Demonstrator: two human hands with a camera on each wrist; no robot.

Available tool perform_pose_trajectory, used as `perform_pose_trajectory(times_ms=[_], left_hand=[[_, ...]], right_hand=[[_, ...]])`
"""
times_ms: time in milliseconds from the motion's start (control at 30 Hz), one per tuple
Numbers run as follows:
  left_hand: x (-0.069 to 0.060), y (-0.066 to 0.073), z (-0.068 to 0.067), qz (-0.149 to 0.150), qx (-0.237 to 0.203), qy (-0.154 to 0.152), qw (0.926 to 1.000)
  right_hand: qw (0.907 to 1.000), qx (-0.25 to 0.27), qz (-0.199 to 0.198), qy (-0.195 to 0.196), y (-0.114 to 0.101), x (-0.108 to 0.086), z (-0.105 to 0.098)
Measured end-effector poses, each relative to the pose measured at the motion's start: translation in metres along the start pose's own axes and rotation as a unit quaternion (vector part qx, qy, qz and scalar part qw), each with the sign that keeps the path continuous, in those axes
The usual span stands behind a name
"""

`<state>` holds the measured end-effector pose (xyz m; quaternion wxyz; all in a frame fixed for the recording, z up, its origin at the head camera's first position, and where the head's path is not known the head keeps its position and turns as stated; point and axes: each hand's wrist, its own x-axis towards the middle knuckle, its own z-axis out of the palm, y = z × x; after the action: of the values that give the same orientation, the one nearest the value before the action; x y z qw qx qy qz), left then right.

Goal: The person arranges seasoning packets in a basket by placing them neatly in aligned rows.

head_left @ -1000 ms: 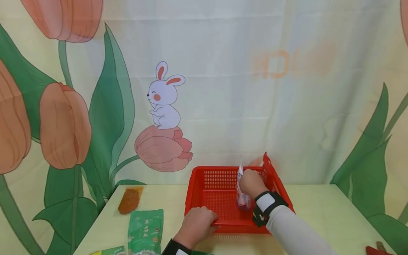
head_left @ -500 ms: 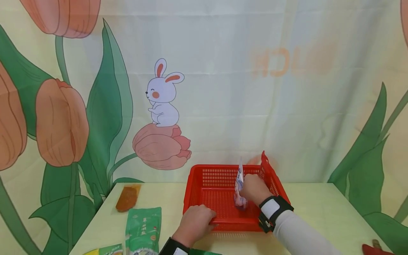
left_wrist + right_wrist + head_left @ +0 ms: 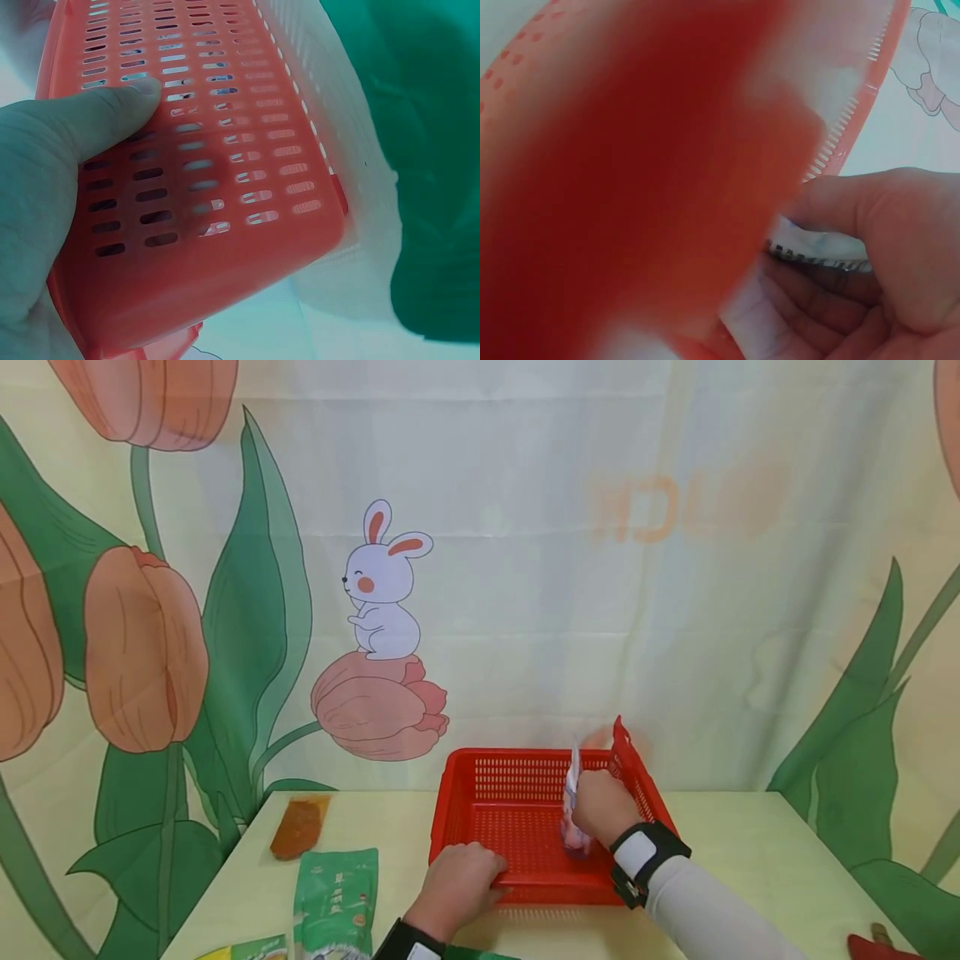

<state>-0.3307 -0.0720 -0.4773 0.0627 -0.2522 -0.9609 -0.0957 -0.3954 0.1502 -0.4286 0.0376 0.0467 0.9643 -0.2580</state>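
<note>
A red slotted plastic basket [image 3: 510,843] stands on the table against the backdrop. My left hand [image 3: 461,883] grips its near-left rim; in the left wrist view the thumb [image 3: 124,109] lies along the outer slotted wall. Inside the basket, toward its right half, my right hand [image 3: 603,808] holds a white, pink and blue packet [image 3: 572,814] upright. In the right wrist view, thumb and fingers pinch that packet [image 3: 817,246]. A red packet [image 3: 624,743] stands along the basket's right side, rising above the rim; a blurred red surface covers much of the right wrist view.
To the left lie a packet of brown-orange contents [image 3: 300,828], a green pouch [image 3: 336,897] and a yellow-green packet [image 3: 251,948]. Another green packet [image 3: 427,150] is near my left hand, before the basket. A red item [image 3: 873,947] lies at the table's right edge.
The packet in my right hand swung slightly left, then back right, staying upright inside the basket. My left hand keeps its grip on the rim. The head view has shifted slightly.
</note>
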Motion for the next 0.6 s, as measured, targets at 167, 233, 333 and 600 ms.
perform_pose_trajectory(times_ms=[167, 233, 333, 600], left_hand=[[-0.0009, 0.0000, -0.0001, 0.003, 0.005, 0.007, 1.0000], [-0.0008, -0.0001, 0.0003, 0.002, 0.002, 0.007, 1.0000], [-0.0001, -0.0005, 0.0013, 0.001, -0.004, 0.006, 1.0000], [-0.0003, -0.0007, 0.0026, -0.001, -0.010, 0.008, 0.9999]], right_hand=[[0.9998, 0.012, 0.011, 0.010, 0.0012, -0.0041, 0.0014], [0.9998, 0.000, 0.007, 0.018, 0.0012, -0.0052, 0.0013], [0.9997, -0.008, 0.007, 0.024, 0.0011, -0.0061, 0.0012], [0.9992, 0.010, -0.004, 0.037, 0.0084, -0.0095, -0.0030]])
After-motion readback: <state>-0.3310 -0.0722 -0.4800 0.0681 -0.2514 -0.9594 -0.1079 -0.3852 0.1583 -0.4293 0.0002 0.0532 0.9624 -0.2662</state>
